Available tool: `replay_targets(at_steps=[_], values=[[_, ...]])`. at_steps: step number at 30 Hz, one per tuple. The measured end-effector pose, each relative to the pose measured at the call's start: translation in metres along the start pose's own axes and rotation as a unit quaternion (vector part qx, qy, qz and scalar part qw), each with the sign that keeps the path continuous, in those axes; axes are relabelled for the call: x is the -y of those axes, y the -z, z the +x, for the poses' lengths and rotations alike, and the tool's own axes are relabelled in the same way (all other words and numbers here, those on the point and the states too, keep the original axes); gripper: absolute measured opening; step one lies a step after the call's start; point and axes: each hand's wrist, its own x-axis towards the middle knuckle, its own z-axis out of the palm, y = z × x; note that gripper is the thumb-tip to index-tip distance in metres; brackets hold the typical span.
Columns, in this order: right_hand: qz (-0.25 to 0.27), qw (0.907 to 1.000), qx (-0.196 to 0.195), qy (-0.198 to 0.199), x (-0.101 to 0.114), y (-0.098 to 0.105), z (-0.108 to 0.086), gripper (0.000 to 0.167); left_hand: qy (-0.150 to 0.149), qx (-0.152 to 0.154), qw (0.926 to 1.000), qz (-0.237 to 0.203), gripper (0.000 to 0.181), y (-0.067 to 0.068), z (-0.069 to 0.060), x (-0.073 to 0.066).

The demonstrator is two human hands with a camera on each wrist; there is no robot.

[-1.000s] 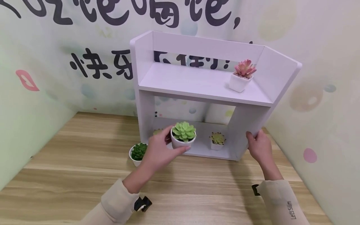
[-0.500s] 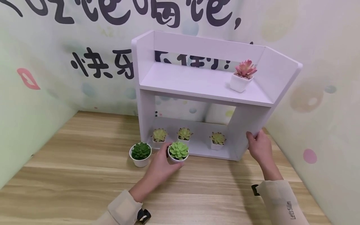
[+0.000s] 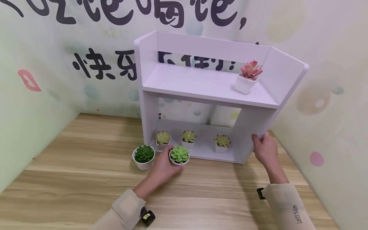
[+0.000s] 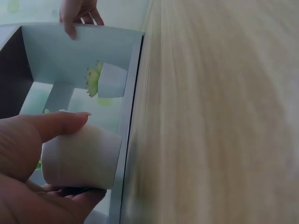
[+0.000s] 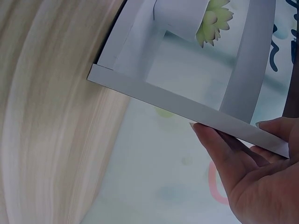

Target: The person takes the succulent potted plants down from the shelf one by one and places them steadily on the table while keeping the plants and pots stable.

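My left hand [image 3: 163, 167] holds a light green succulent [image 3: 179, 154] by its round white pot [image 4: 81, 156], thumb on one side and fingers on the other. This pot is just in front of the white shelf's [image 3: 211, 99] lower front edge; whether its base touches the table I cannot tell. Just left of that hand, a dark green succulent [image 3: 144, 154] in a round white pot stands on the table. With thumb and fingers on either side of the panel edge, my right hand [image 3: 265, 150] grips the shelf's right side panel [image 5: 182, 112] low down.
On the lower board are yellow-green succulents in square white pots: a left one [image 3: 163, 138], a middle one [image 3: 188, 137] and a right one [image 3: 222, 143]. A pink succulent [image 3: 249, 76] stands on the upper board. Behind the wooden table [image 3: 86, 179] is a printed wall [image 3: 106, 95].
My left hand has lowered the light green succulent and shifted it slightly left, uncovering the left and middle yellow-green succulents. My right hand keeps its place on the side panel.
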Motion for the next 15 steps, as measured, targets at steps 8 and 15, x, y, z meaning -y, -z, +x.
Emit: replay_targets(at_steps=[8, 15], values=[[-0.006, 1.0000, -0.006, 0.000, 0.0007, 0.0001, 0.0000, 0.047, 0.014, 0.010, 0.9998, -0.011, 0.079, -0.0019, 0.0063, 0.0107], [-0.009, 0.9999, -0.010, 0.006, 0.0004, -0.0003, -0.0002, 0.046, 0.009, 0.017, 0.9998, 0.002, 0.078, 0.0003, 0.0069, 0.0112]])
